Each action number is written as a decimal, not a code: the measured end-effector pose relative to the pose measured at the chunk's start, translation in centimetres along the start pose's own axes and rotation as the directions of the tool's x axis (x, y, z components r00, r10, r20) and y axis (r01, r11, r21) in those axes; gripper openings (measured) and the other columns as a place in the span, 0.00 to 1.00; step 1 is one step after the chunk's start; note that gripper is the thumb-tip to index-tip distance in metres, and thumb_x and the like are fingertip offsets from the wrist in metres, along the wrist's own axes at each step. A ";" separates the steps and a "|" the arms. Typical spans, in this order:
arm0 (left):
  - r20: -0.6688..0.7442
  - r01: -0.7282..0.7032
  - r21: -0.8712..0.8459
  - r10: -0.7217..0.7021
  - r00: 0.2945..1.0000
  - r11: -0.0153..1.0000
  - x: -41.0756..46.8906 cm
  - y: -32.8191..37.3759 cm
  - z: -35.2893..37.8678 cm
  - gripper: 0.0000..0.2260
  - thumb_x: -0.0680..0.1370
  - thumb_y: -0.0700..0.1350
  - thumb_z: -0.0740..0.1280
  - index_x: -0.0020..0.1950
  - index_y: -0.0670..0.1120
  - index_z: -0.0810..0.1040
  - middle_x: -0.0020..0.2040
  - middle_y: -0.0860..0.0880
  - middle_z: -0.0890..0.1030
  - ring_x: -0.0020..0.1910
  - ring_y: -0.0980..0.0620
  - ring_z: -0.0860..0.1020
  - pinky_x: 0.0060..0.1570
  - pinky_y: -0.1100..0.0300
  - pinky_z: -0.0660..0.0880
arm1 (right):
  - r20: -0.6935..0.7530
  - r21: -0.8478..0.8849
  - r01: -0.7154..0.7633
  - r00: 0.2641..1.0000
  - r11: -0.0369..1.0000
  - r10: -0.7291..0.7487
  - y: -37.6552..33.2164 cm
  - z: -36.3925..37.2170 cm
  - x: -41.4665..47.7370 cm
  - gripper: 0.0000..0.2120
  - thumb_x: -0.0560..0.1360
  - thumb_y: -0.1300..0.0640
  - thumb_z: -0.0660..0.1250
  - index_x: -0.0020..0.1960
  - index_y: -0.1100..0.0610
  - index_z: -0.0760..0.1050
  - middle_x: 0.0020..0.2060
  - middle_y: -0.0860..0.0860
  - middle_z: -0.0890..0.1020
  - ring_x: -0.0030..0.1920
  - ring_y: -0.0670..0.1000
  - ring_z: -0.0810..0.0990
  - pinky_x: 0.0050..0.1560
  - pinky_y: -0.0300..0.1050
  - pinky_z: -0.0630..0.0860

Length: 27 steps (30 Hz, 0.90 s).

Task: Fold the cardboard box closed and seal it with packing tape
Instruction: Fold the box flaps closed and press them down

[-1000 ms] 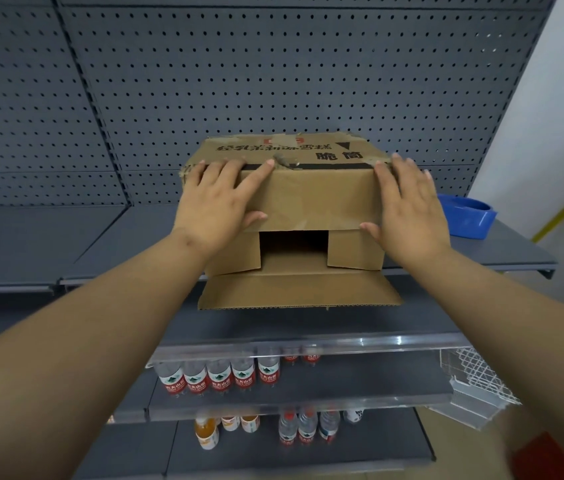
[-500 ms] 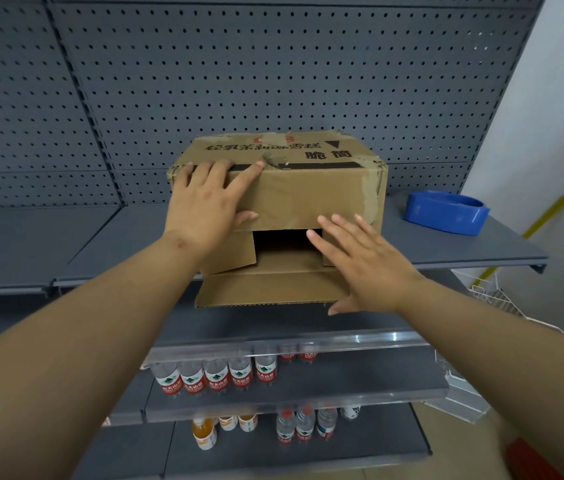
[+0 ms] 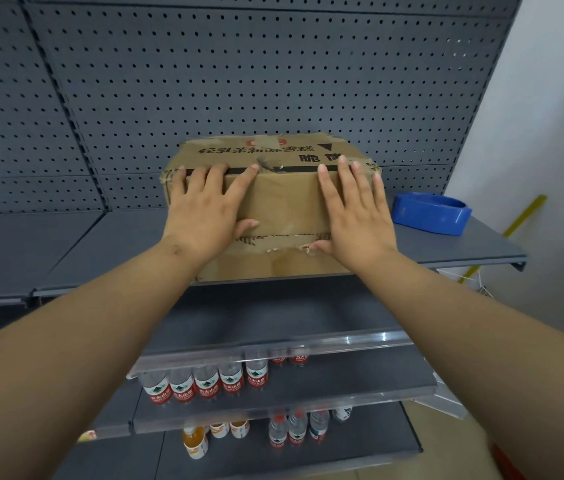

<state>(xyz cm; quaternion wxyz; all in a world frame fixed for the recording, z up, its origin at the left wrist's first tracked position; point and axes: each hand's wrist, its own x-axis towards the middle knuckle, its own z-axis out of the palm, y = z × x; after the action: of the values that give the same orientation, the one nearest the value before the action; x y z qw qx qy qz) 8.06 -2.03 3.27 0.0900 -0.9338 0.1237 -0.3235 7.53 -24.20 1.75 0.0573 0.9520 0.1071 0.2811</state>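
Note:
A worn brown cardboard box (image 3: 284, 202) with black printed characters on top lies on its side on the grey shelf (image 3: 100, 244). Its near face points at me, with the upper and lower flaps folded shut and meeting at a ragged seam. My left hand (image 3: 204, 209) lies flat on the left of that face, fingers spread, fingertips at the top edge. My right hand (image 3: 353, 213) presses flat on the right side, thumb at the seam. A blue tape dispenser (image 3: 431, 213) rests on the shelf to the right of the box.
A grey pegboard wall (image 3: 239, 81) rises behind the shelf. Lower shelves hold several water bottles (image 3: 204, 382) and orange drink bottles (image 3: 195, 443). A white wall (image 3: 550, 133) and a yellow stick (image 3: 523, 216) stand at the right. A wire basket (image 3: 474, 282) hangs below the shelf's right end.
The lower flap, lying open a second ago, is now folded up against the box. My right hand went down to it and now presses the closed face. My left hand stayed put.

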 end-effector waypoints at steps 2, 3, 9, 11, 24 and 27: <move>0.005 0.018 -0.006 -0.017 1.000 1.000 0.2 1.1 0.0 0.38 0.71 0.66 0.63 0.74 0.52 0.55 0.69 0.40 0.66 0.66 0.38 0.65 0.67 0.37 0.56 | -0.003 -0.016 -0.011 1.000 1.000 0.011 0.5 0.0 -0.1 0.57 0.65 0.36 0.70 0.76 0.52 0.33 0.77 0.57 0.43 0.76 0.57 0.39 0.69 0.53 0.30; 0.002 0.028 -0.009 -0.028 1.000 1.000 0.3 1.7 -0.1 0.39 0.70 0.68 0.62 0.74 0.51 0.55 0.69 0.41 0.65 0.67 0.38 0.64 0.68 0.37 0.55 | -0.010 -0.016 -0.013 1.000 1.000 0.013 0.7 0.0 -0.2 0.57 0.65 0.36 0.70 0.76 0.53 0.34 0.77 0.57 0.44 0.76 0.57 0.40 0.69 0.53 0.30; -0.020 -0.149 0.089 0.152 0.988 0.985 -0.1 4.4 0.8 0.53 0.67 0.74 0.57 0.74 0.43 0.34 0.77 0.40 0.46 0.76 0.41 0.46 0.70 0.42 0.38 | -0.051 0.027 0.030 0.998 0.999 -0.029 0.4 0.5 -0.1 0.57 0.63 0.39 0.74 0.77 0.54 0.41 0.76 0.58 0.53 0.76 0.58 0.47 0.71 0.53 0.33; -0.019 -0.188 0.099 0.191 0.981 0.977 0.1 5.2 1.1 0.54 0.67 0.72 0.59 0.72 0.43 0.28 0.77 0.40 0.42 0.76 0.41 0.43 0.69 0.42 0.35 | -0.082 0.010 0.064 0.995 0.998 -0.063 0.5 0.9 0.0 0.58 0.58 0.40 0.77 0.77 0.57 0.48 0.73 0.59 0.61 0.75 0.59 0.56 0.72 0.55 0.42; -0.102 -0.170 0.102 0.181 0.978 0.980 2.5 7.4 1.9 0.56 0.62 0.74 0.64 0.76 0.42 0.45 0.75 0.40 0.57 0.74 0.40 0.53 0.71 0.43 0.42 | -0.087 -0.010 0.122 0.989 0.992 -0.123 5.9 0.8 0.5 0.59 0.57 0.44 0.79 0.76 0.60 0.50 0.74 0.58 0.61 0.75 0.57 0.58 0.73 0.52 0.48; -0.126 -0.208 0.096 0.220 0.967 0.973 2.9 8.5 2.2 0.57 0.57 0.75 0.65 0.75 0.41 0.53 0.74 0.40 0.62 0.73 0.41 0.57 0.70 0.42 0.47 | -0.128 -0.010 0.178 0.976 0.984 -0.178 6.0 1.3 0.2 0.59 0.55 0.41 0.78 0.75 0.62 0.52 0.73 0.58 0.64 0.73 0.57 0.61 0.73 0.53 0.51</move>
<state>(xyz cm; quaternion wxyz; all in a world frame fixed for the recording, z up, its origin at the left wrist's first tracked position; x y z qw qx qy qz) 10.16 -10.74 1.15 0.1540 -0.8862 0.2163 -0.3797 9.46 -30.07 1.82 0.0746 0.9186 0.1954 0.3354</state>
